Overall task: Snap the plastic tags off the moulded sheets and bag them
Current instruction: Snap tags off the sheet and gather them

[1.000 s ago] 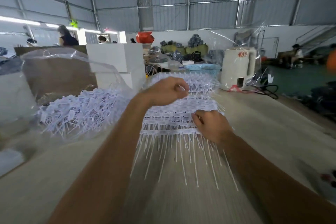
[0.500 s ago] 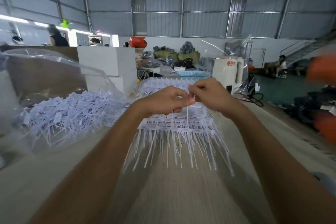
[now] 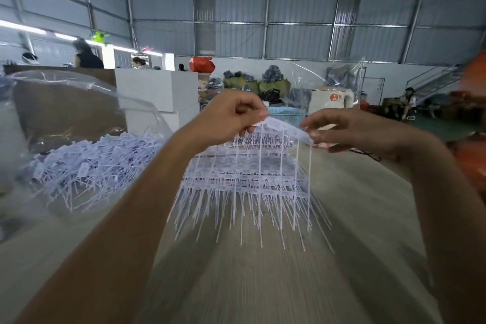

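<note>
Corrugated metal walls and roof beams close off a big shed behind a pale wooden table [image 3: 263, 284]. Above the table both hands hold up one sheet [image 3: 285, 130] of moulded tags by its top edge: the left hand [image 3: 228, 118] pinches the left corner between thumb and curled fingers, and the right hand [image 3: 352, 130] pinches the right corner the same way, so the strip arches between them with its thin stems hanging down. Beneath it lies a stack [image 3: 247, 179] of further sheets on the table, stems fanned toward the camera. To the left, an open clear bag [image 3: 79, 102] holds a heap of loose tags [image 3: 92, 163]. Behind stand white boxes [image 3: 157, 92] and a white kettle [image 3: 331, 100].
</note>
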### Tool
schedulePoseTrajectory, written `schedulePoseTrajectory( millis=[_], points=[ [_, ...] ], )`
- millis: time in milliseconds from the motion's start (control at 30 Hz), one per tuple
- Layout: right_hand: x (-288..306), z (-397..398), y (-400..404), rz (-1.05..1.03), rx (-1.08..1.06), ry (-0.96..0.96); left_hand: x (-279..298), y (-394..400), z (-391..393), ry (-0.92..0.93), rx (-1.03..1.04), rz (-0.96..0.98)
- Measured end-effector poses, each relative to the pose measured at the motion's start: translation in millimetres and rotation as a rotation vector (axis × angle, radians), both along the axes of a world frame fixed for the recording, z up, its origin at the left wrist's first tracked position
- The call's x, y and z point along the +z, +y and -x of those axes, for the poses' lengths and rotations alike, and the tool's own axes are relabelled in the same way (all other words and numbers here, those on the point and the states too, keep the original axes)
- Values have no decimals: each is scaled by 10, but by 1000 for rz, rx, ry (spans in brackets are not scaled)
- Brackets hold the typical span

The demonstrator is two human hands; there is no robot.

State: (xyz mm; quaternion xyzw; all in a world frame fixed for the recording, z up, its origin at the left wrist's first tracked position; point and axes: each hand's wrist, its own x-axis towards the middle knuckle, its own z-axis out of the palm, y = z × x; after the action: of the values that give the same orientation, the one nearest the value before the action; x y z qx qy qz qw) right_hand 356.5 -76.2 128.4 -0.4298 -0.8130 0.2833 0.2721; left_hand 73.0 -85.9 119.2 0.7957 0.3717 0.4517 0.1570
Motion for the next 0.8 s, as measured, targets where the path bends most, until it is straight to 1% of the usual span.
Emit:
schedulePoseTrajectory(
  millis=[67,167,233,367,467,533,567,667,700,733,800],
  points=[
    [-18,54,26,-4,-6,5,-15,20,40,-25,-13,-11],
    [-28,97,14,4,66,-15,-42,54,69,-54,-11,-9],
    [-23,101,-6,14,113,47,-65,72,70,-45,-10,0],
    [-6,122,-50,-38,144,204,-123,53,-76,86,-39,-16],
    [16,206,-105,-103,161,246,-142,29,-197,43,-66,-52],
    [39,273,-132,-178,141,207,-139,33,-207,-20,-63,-49],
    [51,309,-130,-234,106,159,-135,37,-201,-62,-59,-44],
    [63,425,-70,-502,-66,-42,-126,38,-193,-113,-24,-60],
    [55,457,-37,-578,-126,-67,-123,39,-196,-110,-10,-61],
    [47,485,-17,-630,-168,-55,-119,45,-196,-114,5,-53],
    [38,516,6,-738,-172,-8,-106,68,-179,-153,27,-23]
  ],
)
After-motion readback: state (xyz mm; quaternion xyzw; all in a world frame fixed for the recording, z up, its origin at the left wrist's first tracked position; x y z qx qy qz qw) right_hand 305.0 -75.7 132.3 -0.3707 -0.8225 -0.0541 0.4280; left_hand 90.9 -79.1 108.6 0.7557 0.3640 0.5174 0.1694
